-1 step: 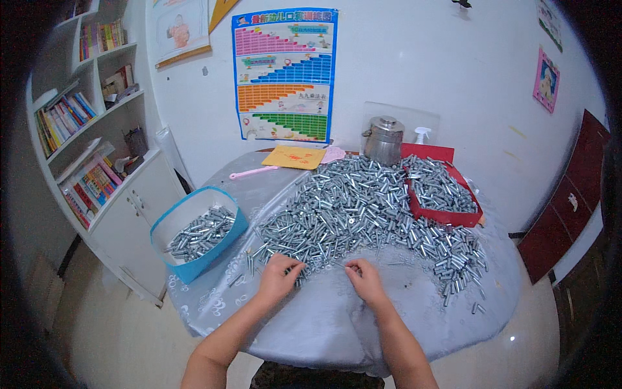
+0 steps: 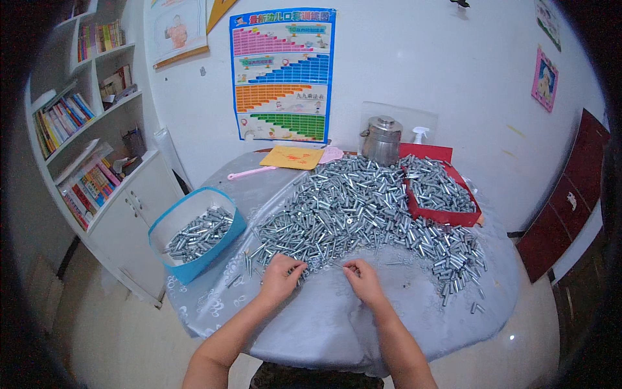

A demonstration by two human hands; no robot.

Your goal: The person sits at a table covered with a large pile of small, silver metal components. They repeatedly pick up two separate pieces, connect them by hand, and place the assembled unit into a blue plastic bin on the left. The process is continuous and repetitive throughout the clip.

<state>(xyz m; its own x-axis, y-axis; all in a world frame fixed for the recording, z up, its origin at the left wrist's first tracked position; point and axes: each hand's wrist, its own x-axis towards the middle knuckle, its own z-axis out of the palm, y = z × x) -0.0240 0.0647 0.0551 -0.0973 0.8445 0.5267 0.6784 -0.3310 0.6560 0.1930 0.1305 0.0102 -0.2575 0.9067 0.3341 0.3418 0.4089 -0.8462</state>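
Note:
My left hand [image 2: 282,277] is closed at the front left edge of a big heap of silvery metal tubes [image 2: 350,201]. Its thumb and fingers are pinched together, and what they hold is too small to make out. A short distance to the right, my right hand [image 2: 363,280] is closed in a pinch too. From its fingertips a thin metal rod [image 2: 337,264] points left toward the other hand. Small rings and loose pieces lie along the heap's near edge, around both hands.
A blue-rimmed white box [image 2: 194,267] partly filled with metal tubes stands at left. On the right, a red box [image 2: 447,217] is heaped with them. Behind are a steel pot [image 2: 382,146], a spray bottle [image 2: 420,134], a yellow envelope [image 2: 291,157] and a pink-handled item [image 2: 251,173].
My left hand has shifted very slightly toward the right hand. The right hand keeps its pinch, and the heap and boxes look the same.

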